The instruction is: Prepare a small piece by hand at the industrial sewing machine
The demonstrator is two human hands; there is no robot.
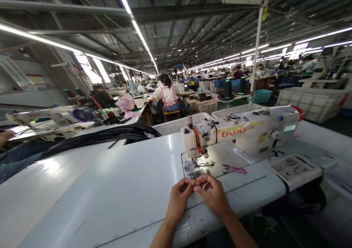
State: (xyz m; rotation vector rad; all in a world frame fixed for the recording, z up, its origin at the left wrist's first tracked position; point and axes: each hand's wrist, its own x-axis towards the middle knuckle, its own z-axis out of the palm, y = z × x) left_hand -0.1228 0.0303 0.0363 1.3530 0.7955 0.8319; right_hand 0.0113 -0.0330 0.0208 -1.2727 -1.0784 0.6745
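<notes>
My left hand [180, 196] and my right hand [213, 193] meet above the tabletop, just in front of the sewing machine [220, 133]. The fingers of both are pinched together around a small yellowish piece [195, 181], mostly hidden by the fingertips and too small to name. Right behind the fingers lie the metal needle plate and presser foot [202, 163]. A pair of pink-handled thread snips [235, 169] rests on the table to the right of my hands, touched by neither.
A ruler strip [242, 187] runs along the table's front edge. At right sits a box of small parts [295, 169]. Black cords [104, 138] lie in a bundle at the left. Thread cones [227, 89] stand behind the machine. A person in a pink apron [168, 94] sits farther back.
</notes>
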